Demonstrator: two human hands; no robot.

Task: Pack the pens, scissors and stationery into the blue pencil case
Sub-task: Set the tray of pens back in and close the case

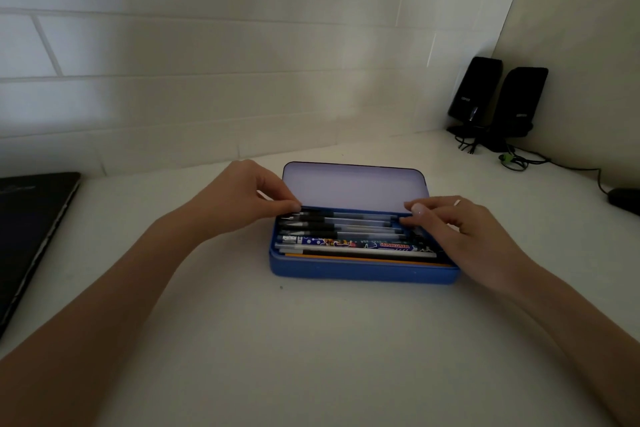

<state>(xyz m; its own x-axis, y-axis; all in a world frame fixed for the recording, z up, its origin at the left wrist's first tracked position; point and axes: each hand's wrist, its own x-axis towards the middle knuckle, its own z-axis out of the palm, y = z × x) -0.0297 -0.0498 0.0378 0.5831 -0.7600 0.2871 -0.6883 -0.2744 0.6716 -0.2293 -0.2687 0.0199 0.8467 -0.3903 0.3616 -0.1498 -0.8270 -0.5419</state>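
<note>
Nearly packed: pens (341,225) lying between left hand (242,196) and right hand (453,232), both pinching the rearmost pen's ends inside the open pencil case (363,272); lid still unshut.

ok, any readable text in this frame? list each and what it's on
Patterned pen in the blue pencil case: red lettering, upside down and too blurred to read.
Left speaker: small white logo, too small to read.
Right speaker: small white logo, unreadable.
No legible text.
</note>
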